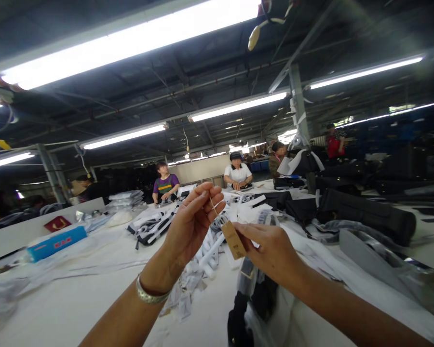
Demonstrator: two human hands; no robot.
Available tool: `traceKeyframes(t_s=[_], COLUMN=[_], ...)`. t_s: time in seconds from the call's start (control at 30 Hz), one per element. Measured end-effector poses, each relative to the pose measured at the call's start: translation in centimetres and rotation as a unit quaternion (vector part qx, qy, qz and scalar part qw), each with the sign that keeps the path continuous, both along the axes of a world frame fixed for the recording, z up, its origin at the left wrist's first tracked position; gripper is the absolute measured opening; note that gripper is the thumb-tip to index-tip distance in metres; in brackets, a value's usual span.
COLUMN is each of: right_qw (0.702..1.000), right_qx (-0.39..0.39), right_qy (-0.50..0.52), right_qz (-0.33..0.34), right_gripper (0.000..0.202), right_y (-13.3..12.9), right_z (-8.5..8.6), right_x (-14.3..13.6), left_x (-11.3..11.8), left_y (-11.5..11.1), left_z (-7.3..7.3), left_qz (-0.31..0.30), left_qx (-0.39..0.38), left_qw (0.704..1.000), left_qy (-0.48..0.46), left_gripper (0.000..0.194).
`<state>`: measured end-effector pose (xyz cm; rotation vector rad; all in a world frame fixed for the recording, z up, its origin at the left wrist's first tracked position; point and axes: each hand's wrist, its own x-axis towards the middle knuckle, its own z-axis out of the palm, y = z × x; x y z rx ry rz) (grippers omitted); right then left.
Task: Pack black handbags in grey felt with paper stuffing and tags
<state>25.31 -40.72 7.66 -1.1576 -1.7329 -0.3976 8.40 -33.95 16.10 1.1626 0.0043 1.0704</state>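
My left hand (pixel 196 214) is raised over the table with thumb and fingertips pinched on the thin string (pixel 213 206) of a hang tag. Below it, the brown cardboard hang tag (pixel 233 241) hangs tilted, its right edge held between the thumb and fingers of my right hand (pixel 269 246). Small dark print shows on the tag's lower part. Beneath my hands, a black bag strap (pixel 238 313) partly wrapped in clear plastic lies at the table's front. White paper strips and scraps (pixel 206 255) are heaped behind and below my left hand.
On the left lies a blue box (pixel 58 244) near a dark red piece (pixel 57 223). Black bags (pixel 369 217) and plastic wrap (pixel 394 270) cover the right side. Black-and-white straps (pixel 154 226) lie mid-table. Several people work across the table, one in a white shirt (pixel 237 174).
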Motion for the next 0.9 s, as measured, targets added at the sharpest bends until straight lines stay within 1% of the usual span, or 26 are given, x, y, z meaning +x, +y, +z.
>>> traceKeyframes(t_s=[0.1, 0.2, 0.33, 0.37, 0.43, 0.5, 0.57, 0.63, 0.7, 0.8, 0.83, 0.9], right_qw=[0.995, 0.973, 0.919, 0.902, 0.866, 0.826, 0.790, 0.759, 0.726, 0.673, 0.659, 0.639], right_qx=[-0.021, -0.052, -0.118, -0.143, -0.182, -0.198, -0.220, -0.261, -0.311, -0.355, -0.362, -0.367], right_qy=[0.079, 0.198, 0.315, 0.339, 0.389, 0.450, 0.503, 0.537, 0.564, 0.608, 0.619, 0.640], right_qz=[0.048, 0.105, 0.207, 0.226, 0.257, 0.274, 0.273, 0.260, 0.242, 0.228, 0.226, 0.217], right_gripper=[0.034, 0.037, 0.053, 0.054, 0.044, 0.034, 0.029, 0.027, 0.027, 0.029, 0.029, 0.028], right_y=[-1.0, -2.2, -2.5, -2.5, -2.7, -3.5, -4.8, -6.2, -7.5, -8.6, -8.7, -8.8], right_z=[-0.4, 0.2, 1.1, 1.2, 0.8, -0.1, -1.4, -3.1, -4.9, -7.6, -8.3, -9.3], right_x=[0.1, 0.1, -0.5, -0.6, -0.6, -0.1, 0.6, 1.3, 1.8, 2.2, 2.2, 2.4], left_x=[0.6, 1.5, 2.6, 2.7, 2.5, 1.9, 1.0, 0.0, -1.0, -2.3, -2.7, -3.4], left_y=[-0.3, -0.8, -2.2, -2.7, -3.3, -3.7, -3.6, -3.2, -2.6, -1.3, -0.8, 0.4], left_z=[-0.1, -0.5, -1.0, -1.1, -1.5, -2.2, -3.6, -5.4, -7.4, -9.9, -10.5, -11.6], left_qz=[0.002, -0.012, -0.059, -0.070, -0.089, -0.102, -0.115, -0.128, -0.136, -0.116, -0.108, -0.083], left_qx=[0.006, 0.012, 0.019, 0.018, 0.014, 0.014, 0.018, 0.021, 0.028, 0.048, 0.053, 0.046], left_qw=[1.000, 1.000, 0.998, 0.997, 0.995, 0.993, 0.989, 0.982, 0.966, 0.936, 0.930, 0.930], left_qy=[-0.017, -0.007, 0.020, 0.027, 0.043, 0.061, 0.089, 0.139, 0.219, 0.329, 0.346, 0.355], left_gripper=[0.018, 0.017, 0.015, 0.014, 0.013, 0.013, 0.012, 0.012, 0.015, 0.025, 0.028, 0.031])
